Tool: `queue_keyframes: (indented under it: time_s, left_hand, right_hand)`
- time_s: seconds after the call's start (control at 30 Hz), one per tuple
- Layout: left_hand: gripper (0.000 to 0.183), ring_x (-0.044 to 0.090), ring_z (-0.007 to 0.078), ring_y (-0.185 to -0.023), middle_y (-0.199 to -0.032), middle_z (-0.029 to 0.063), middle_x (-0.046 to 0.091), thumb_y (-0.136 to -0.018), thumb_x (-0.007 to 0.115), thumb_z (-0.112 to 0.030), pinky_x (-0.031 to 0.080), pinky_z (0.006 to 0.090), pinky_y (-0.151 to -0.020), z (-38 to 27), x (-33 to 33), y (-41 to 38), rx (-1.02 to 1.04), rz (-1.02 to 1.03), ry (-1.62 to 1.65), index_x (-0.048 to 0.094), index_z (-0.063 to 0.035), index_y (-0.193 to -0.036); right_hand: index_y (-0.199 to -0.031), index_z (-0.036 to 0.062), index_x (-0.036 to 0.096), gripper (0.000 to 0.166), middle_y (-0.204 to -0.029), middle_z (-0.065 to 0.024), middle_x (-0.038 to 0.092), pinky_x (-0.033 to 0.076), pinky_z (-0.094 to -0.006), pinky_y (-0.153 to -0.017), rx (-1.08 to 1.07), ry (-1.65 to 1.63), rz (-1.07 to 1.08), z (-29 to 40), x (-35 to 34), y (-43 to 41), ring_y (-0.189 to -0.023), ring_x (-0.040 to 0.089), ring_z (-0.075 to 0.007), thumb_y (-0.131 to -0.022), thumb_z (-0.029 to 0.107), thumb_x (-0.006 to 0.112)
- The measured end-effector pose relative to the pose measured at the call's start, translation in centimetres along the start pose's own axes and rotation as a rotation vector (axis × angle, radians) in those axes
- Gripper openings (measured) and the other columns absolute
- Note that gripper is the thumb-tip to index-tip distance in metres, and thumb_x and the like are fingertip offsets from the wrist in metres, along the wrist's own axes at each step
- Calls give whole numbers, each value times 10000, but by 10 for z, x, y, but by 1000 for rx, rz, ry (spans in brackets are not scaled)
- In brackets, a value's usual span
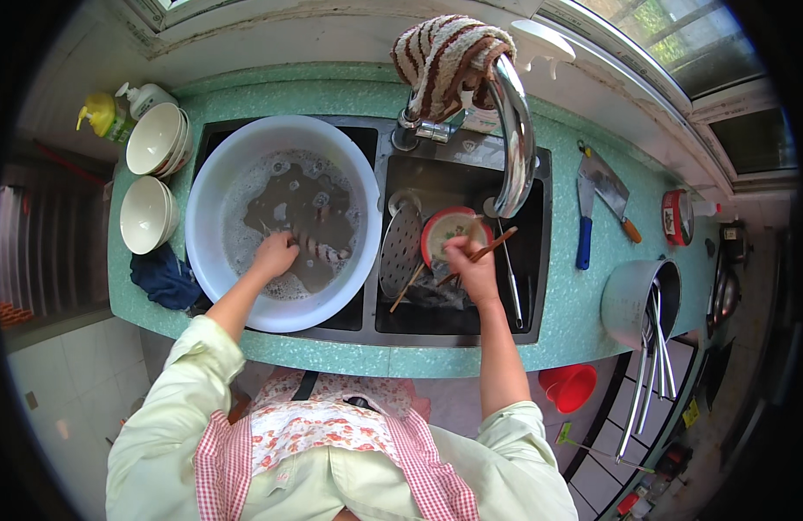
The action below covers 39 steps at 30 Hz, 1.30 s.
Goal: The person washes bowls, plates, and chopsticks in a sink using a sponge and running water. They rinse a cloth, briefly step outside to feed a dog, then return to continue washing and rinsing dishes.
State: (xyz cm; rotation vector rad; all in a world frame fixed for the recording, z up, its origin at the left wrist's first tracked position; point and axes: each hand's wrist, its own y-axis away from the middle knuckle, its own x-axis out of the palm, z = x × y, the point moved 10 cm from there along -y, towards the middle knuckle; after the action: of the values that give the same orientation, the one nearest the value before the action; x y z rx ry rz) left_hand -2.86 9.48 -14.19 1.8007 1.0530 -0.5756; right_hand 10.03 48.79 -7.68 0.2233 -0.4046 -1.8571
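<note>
My left hand [275,255] reaches into the murky, sudsy water of a large pale plastic basin [203,280]; its fingertips are partly under the surface, beside a striped cloth [323,251]. Whether they grip something cannot be made out. My right hand [474,267], slightly blurred, is closed on brown wooden chopsticks [503,239] over the right sink bowl. Below it lie a red-rimmed bowl [430,228] and some crumpled clear plastic [440,294]. A perforated metal disc [400,251] leans to their left, and a long-handled metal utensil [513,286] stands to their right.
The chrome faucet [515,137], draped with a striped towel [440,58], arches over the sink. White bowls [144,215], a dark blue cloth [163,277] and pump bottles [105,116] sit left. On the right are a cleaver [606,179], a blue-handled knife [584,228] and a metal pot [623,303] of utensils.
</note>
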Motion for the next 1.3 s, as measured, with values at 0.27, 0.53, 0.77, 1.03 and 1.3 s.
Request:
queue_keyframes:
  time_s: [0.27,0.53,0.77,1.03,1.3]
  left_hand:
    - [333,616,381,-1028,-1044,220,662,-800,610,-241,478,455,-871,-56,29,7,132,233,-112,636,-9,-1039]
    - [287,530,326,-1098,-1129,133,576,-782,668,-206,424,444,-912,-66,-27,43,330,-93,-44,627,-60,-1026]
    - [523,445,336,-1228,-1270,141,519,-721,736,-172,349,470,-992,-64,-78,36,449,-370,-296,572,-69,-1207]
    - [429,530,344,-1123,-1158,169,560,-798,577,-126,429,498,-938,-97,30,23,694,5,-421,568,-112,-1226]
    - [275,630,208,-747,-819,130,660,-876,577,-230,492,335,-704,-4,-37,31,206,132,508,653,-18,-1034]
  right_hand:
    - [-1128,119,651,335,-1020,-159,687,503,-407,-837,-9,987,724,-111,71,22,-968,647,-349,-799,177,672]
    - [-1130,199,658,347,-1019,-102,696,481,-457,-856,-74,1497,1021,-150,91,38,-996,649,-312,-795,169,572]
    - [-985,179,705,217,-962,-69,685,469,-436,-829,-318,1373,741,-99,79,46,-973,620,-272,-792,171,605]
    - [-964,92,724,171,-973,-75,629,475,-362,-834,-254,977,234,44,50,60,-943,582,-275,-809,36,679]
    - [-959,-23,627,88,-844,-45,625,529,-275,-756,-345,-211,229,200,143,70,-783,608,-116,-922,21,561]
